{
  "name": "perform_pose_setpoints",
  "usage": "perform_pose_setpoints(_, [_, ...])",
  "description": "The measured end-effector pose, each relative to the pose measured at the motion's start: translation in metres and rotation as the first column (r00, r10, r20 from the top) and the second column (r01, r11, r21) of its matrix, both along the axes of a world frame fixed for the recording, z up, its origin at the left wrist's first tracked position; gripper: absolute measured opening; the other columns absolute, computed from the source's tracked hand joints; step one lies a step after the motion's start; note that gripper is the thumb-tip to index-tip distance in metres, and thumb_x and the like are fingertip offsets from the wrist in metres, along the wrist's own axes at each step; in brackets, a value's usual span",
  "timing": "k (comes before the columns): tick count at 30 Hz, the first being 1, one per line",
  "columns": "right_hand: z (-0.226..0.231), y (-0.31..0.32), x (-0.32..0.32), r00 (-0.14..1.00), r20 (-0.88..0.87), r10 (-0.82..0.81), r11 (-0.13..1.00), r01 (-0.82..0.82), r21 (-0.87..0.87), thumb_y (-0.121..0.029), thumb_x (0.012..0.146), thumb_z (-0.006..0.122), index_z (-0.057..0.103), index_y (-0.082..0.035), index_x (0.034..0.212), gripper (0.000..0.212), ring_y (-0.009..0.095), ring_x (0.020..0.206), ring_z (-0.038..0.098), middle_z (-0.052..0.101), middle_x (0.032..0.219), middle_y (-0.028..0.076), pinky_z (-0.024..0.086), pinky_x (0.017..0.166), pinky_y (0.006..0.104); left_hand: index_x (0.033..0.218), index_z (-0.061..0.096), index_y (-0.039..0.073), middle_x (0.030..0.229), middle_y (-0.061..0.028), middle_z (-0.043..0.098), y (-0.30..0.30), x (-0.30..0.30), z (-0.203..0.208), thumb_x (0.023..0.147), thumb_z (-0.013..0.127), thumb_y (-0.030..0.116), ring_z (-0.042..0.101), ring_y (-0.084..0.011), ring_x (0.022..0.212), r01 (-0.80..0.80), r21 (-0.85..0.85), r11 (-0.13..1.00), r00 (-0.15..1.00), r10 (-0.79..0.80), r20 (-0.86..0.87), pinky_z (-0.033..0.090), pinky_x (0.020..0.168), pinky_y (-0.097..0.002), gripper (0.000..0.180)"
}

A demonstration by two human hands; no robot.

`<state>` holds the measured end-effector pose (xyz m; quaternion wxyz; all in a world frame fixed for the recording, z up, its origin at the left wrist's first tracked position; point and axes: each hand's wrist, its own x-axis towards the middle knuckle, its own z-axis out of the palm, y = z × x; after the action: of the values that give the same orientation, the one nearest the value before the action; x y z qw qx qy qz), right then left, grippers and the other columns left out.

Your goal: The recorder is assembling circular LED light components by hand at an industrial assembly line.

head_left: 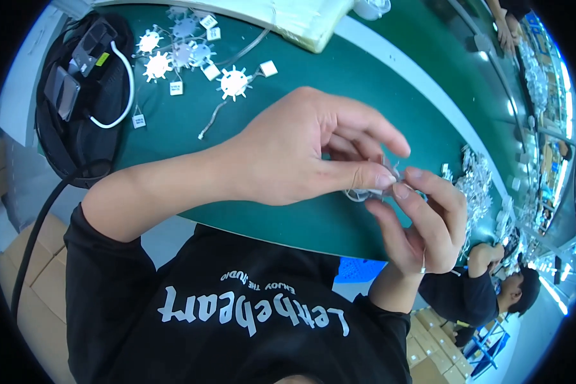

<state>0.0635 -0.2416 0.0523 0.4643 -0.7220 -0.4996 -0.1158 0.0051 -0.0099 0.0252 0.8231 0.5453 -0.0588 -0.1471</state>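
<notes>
My left hand (297, 153) reaches across the green table top (262, 224), its thumb and fingers pinching a small wired part (358, 194). From the right, the thumb and fingertips of my right hand (435, 221) close on the same part. A pale curved edge and thin wires show between the fingers; the rest of it is hidden. Beyond my left wrist lies a bright white disc with short spokes around its rim (234, 83), joined by a lead to a small white labelled block (269, 68). Several similar discs (158, 66) lie clustered farther back on the left.
A heap of silvery wired pieces (475, 185) lies right of my hands. At the left sits a black oval holder (86, 150) with devices and a white cable. A pale slab (301, 25) borders the back. A co-worker (473, 294) is at the right.
</notes>
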Motion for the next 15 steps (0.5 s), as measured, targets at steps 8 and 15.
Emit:
perform_pose_setpoints(8, [-0.031, -0.037, -0.011, 0.966, -0.022, -0.256, 0.963, 0.253, -0.099, -0.010, 0.067, 0.099, 0.080, 0.003, 0.108, 0.047, 0.032, 0.095, 0.075, 0.077, 0.110, 0.022, 0.062, 0.077, 0.0358, 0.143, 0.063, 0.003, 0.115, -0.0072, 0.078, -0.030, -0.005, -0.033, 0.084, 0.093, 0.017, 0.076, -0.0226, 0.096, -0.562, 0.487, 0.668, 0.713, 0.094, 0.694, 0.060, 0.087, -0.0381, 0.069])
perform_pose_setpoints(15, [-0.053, -0.037, -0.018, 0.957, -0.221, -0.185, 0.979, 0.160, -0.126, -0.012, 0.067, 0.098, 0.081, 0.003, 0.110, 0.049, 0.029, 0.092, 0.072, 0.078, 0.111, 0.019, 0.057, 0.077, 0.0335, 0.126, 0.056, 0.008, 0.110, -0.0093, 0.069, -0.037, -0.008, -0.044, 0.079, 0.094, 0.018, 0.072, -0.0345, 0.098, -0.392, 0.547, 0.740, 0.809, -0.007, 0.588, 0.058, 0.082, -0.0447, 0.060])
